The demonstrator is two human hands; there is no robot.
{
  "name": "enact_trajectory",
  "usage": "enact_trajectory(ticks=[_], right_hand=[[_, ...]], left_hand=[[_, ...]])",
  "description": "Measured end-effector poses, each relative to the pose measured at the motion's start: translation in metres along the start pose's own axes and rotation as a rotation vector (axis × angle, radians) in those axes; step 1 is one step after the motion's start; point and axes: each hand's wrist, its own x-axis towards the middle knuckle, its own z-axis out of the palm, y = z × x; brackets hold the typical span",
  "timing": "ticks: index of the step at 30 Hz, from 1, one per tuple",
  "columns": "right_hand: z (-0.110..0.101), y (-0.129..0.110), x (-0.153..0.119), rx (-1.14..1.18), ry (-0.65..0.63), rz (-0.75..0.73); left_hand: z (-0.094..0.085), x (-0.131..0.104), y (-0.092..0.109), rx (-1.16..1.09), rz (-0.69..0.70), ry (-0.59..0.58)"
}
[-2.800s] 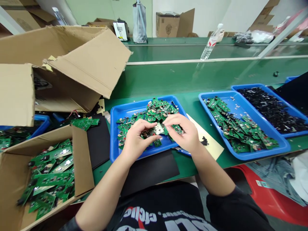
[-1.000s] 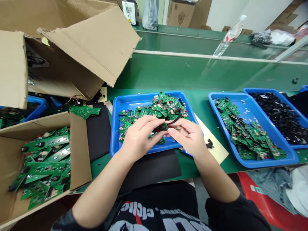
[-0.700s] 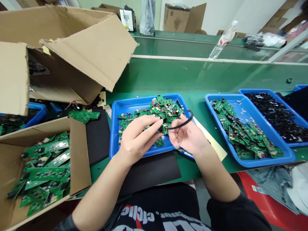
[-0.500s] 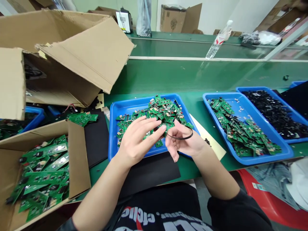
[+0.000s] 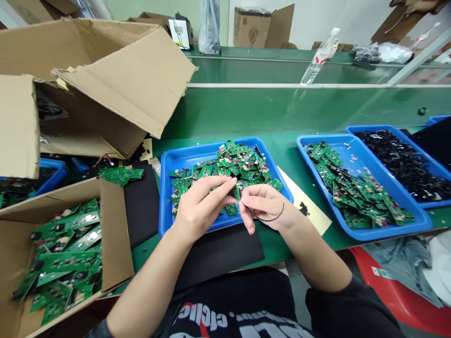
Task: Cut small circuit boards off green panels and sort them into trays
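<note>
My left hand (image 5: 202, 204) is closed on a small green circuit board (image 5: 237, 191), held up over the near part of a blue tray (image 5: 165, 188). Facing it, my right hand (image 5: 262, 202) has its thumb and forefinger pinched together at the board's right edge. A thin black curved strip (image 5: 271, 219) runs from these fingers and loops back towards the wrist; its tip is hidden among them. Beneath both hands, a heap of similar circuit boards (image 5: 243, 162) fills much of the tray. A black sheet (image 5: 221, 253) lies in front of the tray.
On the left stands a cardboard box (image 5: 116, 234) of longer green boards, with a big open carton (image 5: 123, 89) behind. To the right are a blue tray (image 5: 380, 232) of boards and another (image 5: 428, 205) of black parts. A water bottle (image 5: 319, 58) leans at the back.
My right hand has closed from loosely spread fingers into a pinch and met the circuit board. The black strip has swung lower. My left hand has drawn its fingers together around the board.
</note>
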Motion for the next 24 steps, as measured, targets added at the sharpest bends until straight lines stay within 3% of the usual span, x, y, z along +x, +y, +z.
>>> enact_trajectory(ticks=[10,20,24], right_hand=[[-0.004,0.004,0.003,-0.103,0.035,-0.071],[0.0,0.002,0.001,-0.403,0.182,-0.217],[0.002,0.002,-0.001,-0.616,0.184,-0.343]], left_hand=[[0.003,0.003,0.006,-0.133,-0.191,-0.011],[0.009,-0.001,0.012,-0.654,-0.594,-0.022],[0.011,-0.001,0.013,-0.732,-0.627,0.017]])
